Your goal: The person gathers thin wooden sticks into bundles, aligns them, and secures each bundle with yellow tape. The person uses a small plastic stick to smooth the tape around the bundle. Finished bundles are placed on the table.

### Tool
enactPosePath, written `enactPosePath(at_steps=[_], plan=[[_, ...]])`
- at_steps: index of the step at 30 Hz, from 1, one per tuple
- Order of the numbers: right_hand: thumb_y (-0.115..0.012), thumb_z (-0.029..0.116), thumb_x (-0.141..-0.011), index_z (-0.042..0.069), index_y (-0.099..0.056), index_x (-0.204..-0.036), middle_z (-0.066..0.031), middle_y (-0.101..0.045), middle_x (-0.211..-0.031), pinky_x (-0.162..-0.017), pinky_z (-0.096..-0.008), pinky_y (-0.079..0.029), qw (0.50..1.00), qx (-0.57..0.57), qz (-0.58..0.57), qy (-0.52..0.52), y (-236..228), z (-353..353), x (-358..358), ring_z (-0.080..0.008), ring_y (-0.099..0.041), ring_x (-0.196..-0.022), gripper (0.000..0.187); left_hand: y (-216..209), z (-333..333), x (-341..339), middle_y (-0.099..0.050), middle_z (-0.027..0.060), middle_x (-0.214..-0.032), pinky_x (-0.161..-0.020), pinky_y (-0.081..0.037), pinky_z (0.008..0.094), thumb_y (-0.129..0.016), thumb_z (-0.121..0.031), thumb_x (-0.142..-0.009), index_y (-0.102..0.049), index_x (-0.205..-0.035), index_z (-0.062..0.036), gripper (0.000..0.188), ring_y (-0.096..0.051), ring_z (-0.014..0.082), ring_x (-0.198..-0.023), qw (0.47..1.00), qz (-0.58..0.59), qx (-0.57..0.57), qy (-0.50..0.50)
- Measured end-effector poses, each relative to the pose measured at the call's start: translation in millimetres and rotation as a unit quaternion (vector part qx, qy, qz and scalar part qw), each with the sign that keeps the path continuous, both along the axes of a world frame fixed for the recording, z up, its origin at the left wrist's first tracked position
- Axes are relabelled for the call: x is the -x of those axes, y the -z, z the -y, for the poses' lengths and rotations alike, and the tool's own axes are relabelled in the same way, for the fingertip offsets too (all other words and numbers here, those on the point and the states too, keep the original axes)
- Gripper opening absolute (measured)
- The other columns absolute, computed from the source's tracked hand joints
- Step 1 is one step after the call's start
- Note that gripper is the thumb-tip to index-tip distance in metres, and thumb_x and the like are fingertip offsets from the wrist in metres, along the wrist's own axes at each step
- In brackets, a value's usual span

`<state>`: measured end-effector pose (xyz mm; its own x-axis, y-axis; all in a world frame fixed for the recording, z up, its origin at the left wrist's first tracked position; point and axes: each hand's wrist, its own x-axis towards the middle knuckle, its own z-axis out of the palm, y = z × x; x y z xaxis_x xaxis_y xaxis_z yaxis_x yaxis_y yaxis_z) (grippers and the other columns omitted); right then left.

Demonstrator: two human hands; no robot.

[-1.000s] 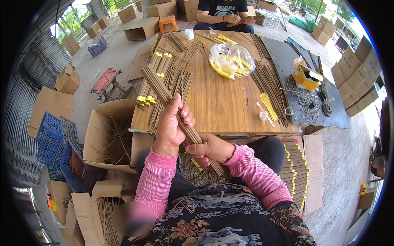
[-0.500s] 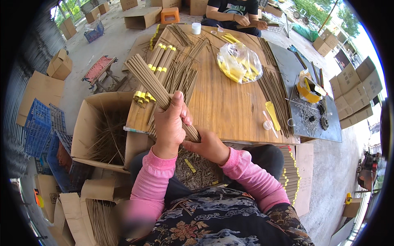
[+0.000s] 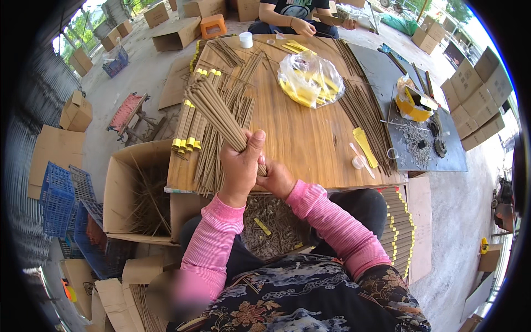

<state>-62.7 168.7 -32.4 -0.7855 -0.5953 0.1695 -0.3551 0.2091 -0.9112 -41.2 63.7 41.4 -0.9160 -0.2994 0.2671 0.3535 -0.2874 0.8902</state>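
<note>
A bundle of brown incense sticks (image 3: 215,113) slants up and to the left above the table's front edge. My left hand (image 3: 240,166) is wrapped round its lower part, thumb lying along the sticks. At the bottom end my right hand (image 3: 277,178) closes round the same bundle, its fingers partly hidden behind the left hand. Loose incense sticks (image 3: 235,116) lie on the wooden table (image 3: 293,149) just beyond. To their left is a stack of finished bundles (image 3: 188,122) with yellow bands.
A clear plastic bag of yellow strips (image 3: 311,80) sits mid-table, with more sticks (image 3: 362,119) to its right. A cardboard box of sticks (image 3: 138,188) stands left of my knees. A dark metal board (image 3: 426,149) adjoins on the right. Opposite, another person (image 3: 298,16) works.
My hands and the bundle have swung a little more upright, and the bundle's upper end has moved right. The whole view has shifted slightly. Across the table, the other person's hands have moved.
</note>
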Motion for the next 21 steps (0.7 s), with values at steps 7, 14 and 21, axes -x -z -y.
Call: enactPosePath(at_steps=[7,14,21], plan=[[-0.063,0.024,-0.080,0.004,-0.052,-0.082,-0.0017,-0.048,-0.054,-0.041,-0.0256,-0.041,0.943,-0.059,0.304,-0.120,-43,-18,-32,-0.0124,-0.048,-0.043,0.022,-11,27,-6,-0.043,-0.0014,-0.054,-0.042,-0.038,0.0238,-0.066,-0.033,-0.077,-0.046,-0.066,-0.0115,0.032,-0.043,0.0098,-0.044,0.970,0.105,-0.221,-0.006],[-0.059,0.020,-0.083,0.005,-0.046,-0.073,0.0020,-0.042,-0.050,-0.035,-0.0222,-0.035,0.895,-0.034,0.403,-0.187,-47,-20,-45,-0.0071,-0.040,-0.038,0.022,-2,32,-20,-0.043,-0.0010,-0.054,-0.045,-0.039,0.0260,-0.067,-0.038,-0.076,-0.048,-0.069,-0.0104,0.034,-0.044,0.0112,-0.046,0.950,0.190,-0.242,-0.049],[-0.058,0.020,-0.084,0.006,-0.046,-0.076,0.0028,-0.041,-0.051,-0.037,-0.0219,-0.034,0.904,-0.060,0.381,-0.186,-47,-9,-49,-0.0070,-0.039,-0.040,0.019,3,44,-31,-0.042,-0.0022,-0.052,-0.042,-0.037,0.0247,-0.065,-0.036,-0.078,-0.044,-0.062,-0.0128,0.035,-0.042,0.0102,-0.044,0.953,0.156,-0.256,-0.050]])
